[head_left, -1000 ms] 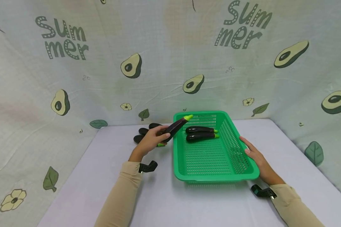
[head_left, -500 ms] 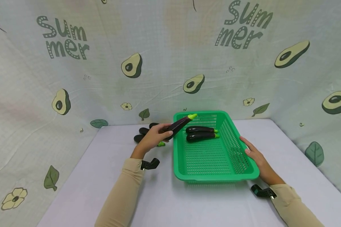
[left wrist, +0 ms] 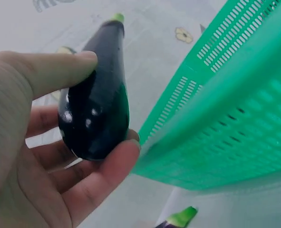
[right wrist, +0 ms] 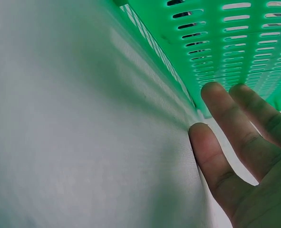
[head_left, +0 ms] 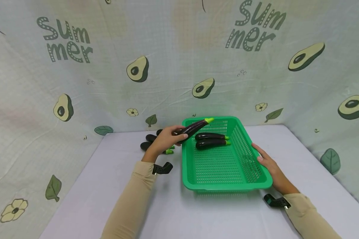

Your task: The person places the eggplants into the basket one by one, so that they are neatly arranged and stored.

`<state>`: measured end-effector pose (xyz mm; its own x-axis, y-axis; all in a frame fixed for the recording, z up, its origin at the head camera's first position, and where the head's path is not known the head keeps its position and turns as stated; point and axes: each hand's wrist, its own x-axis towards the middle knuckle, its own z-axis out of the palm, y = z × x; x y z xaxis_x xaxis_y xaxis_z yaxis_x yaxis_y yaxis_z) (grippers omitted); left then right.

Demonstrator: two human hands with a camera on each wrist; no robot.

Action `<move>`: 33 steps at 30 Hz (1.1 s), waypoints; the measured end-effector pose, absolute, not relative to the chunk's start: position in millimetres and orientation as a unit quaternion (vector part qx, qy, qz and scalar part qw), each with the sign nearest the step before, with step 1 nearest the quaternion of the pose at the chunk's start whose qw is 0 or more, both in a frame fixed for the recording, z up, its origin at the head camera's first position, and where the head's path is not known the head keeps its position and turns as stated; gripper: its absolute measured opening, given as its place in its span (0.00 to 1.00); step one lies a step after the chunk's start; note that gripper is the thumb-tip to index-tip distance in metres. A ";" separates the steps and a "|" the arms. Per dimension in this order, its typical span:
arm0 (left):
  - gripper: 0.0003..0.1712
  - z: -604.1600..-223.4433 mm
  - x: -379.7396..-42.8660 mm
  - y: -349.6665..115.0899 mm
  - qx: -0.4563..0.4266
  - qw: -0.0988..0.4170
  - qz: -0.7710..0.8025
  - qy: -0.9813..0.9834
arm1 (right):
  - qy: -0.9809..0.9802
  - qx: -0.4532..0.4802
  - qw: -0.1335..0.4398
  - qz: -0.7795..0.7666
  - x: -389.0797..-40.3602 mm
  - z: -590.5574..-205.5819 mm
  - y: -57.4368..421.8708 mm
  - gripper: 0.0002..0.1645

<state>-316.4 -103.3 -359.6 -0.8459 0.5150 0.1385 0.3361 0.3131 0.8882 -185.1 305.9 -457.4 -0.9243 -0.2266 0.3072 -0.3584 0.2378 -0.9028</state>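
In the head view my left hand (head_left: 164, 141) grips a dark purple eggplant (head_left: 194, 128) near its blunt end. Its green stem points up and right over the left rim of a green plastic basket (head_left: 185, 166). The left wrist view shows thumb and fingers around that eggplant (left wrist: 100, 99), beside the basket wall (left wrist: 216, 109). Inside the basket lie two eggplants, a back one (head_left: 210, 135) and a front one (head_left: 210, 143), side by side. My right hand (head_left: 270, 166) rests along the basket's right side, its fingers (right wrist: 235, 123) extended close to the outer wall.
Several more eggplants (head_left: 144, 146) lie on the white table (head_left: 113, 176) left of the basket, partly hidden behind my left hand. A printed cloth (head_left: 167, 43) hangs behind the table and at its sides.
My left hand has carried the eggplant rightward and slightly up, so more of it overlaps the basket. The right hand and the basket have stayed in place.
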 end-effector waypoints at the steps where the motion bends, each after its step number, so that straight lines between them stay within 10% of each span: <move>1: 0.30 -357.9 -317.2 -101.5 0.261 0.086 0.522 0.808 | -0.784 0.186 0.056 0.589 -185.3 -457.2 305.8 0.32; 33: 0.31 -353.5 -345.9 -39.8 0.284 0.186 0.481 0.809 | -0.795 0.173 0.066 0.577 -187.1 -459.0 306.8 0.32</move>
